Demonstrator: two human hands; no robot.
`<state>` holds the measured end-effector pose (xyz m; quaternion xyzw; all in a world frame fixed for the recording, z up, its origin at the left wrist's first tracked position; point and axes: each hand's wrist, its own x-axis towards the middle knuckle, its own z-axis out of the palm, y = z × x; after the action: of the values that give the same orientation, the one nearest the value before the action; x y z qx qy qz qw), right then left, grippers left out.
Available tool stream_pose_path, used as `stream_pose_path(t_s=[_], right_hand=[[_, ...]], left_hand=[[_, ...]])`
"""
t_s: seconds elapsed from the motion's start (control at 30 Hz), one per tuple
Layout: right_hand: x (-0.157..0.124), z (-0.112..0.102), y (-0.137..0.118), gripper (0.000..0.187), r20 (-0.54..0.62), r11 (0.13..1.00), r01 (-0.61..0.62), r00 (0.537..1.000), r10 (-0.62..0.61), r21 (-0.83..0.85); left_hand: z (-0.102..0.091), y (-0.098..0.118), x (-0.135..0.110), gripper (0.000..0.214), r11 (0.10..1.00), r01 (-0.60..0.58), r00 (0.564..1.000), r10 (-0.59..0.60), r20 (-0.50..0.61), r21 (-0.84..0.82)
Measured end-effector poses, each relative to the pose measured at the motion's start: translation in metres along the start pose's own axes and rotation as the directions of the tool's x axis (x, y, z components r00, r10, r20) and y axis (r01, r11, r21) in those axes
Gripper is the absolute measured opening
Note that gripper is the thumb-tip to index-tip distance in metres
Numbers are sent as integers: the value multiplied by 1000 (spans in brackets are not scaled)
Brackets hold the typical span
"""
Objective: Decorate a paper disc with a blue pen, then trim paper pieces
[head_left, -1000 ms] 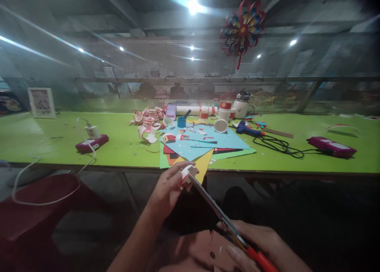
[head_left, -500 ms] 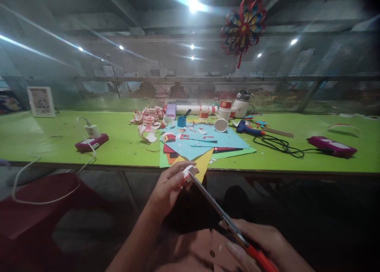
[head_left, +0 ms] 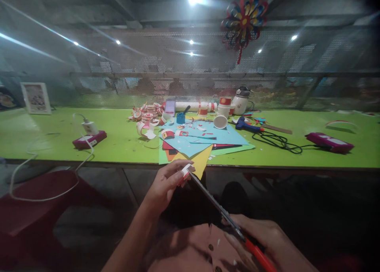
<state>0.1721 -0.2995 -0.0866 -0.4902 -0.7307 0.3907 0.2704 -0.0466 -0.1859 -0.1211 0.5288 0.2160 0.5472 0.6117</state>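
Since the earlier frames the view has shifted slightly, so the counter [head_left: 118, 141] and both hands sit a little higher. The scissor tips stay at the paper piece.

**Hand state.** The left hand [head_left: 166, 183] pinches a small white-and-red paper piece [head_left: 185, 172] between thumb and fingertips, in front of the counter edge and above the lap. The right hand [head_left: 267, 240] is curled around the red handles of the scissors [head_left: 221, 212]. The blades read as one line and appear nearly closed, with their tips touching the piece.

**Procedure note.** As a judgement:
- Keep the pinch close to the cut line, with the fingertips clear of the blades.
- Turn the piece, not the scissors.
- Cut with short strokes near the tips, because the piece is small.

**Surface.** The green counter carries the following:
- overlapping coloured sheets [head_left: 204, 139], one yellow corner overhanging the edge;
- a heap of paper rings [head_left: 147, 116];
- a tipped paper cup [head_left: 220, 121];
- a blue glue gun [head_left: 247, 126] with a coiled black cord;
- a charger block [head_left: 87, 137] with a white cable.

**Room.** A perforated mesh screen backs the counter. A paper pinwheel [head_left: 243, 21] hangs overhead. Lighting is dim, with bright ceiling spots.
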Motion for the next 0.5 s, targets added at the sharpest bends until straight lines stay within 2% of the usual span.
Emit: stream_pose_path(t_s=[0.2, 0.37, 0.5], right_hand=[[-1, -2, -4, 12, -63, 998, 33, 997, -37, -61], [-2, -2, 0, 13, -129, 999, 27, 991, -33, -42], [-3, -2, 1, 16, -126, 1000, 27, 992, -29, -15]], left_hand=[[-1, -3, 1, 32, 999, 33, 998, -33, -51, -8], [-2, -4, -1, 38, 994, 16, 1000, -16, 0, -110], [1, -1, -4, 41, 971, 41, 999, -37, 25, -235]])
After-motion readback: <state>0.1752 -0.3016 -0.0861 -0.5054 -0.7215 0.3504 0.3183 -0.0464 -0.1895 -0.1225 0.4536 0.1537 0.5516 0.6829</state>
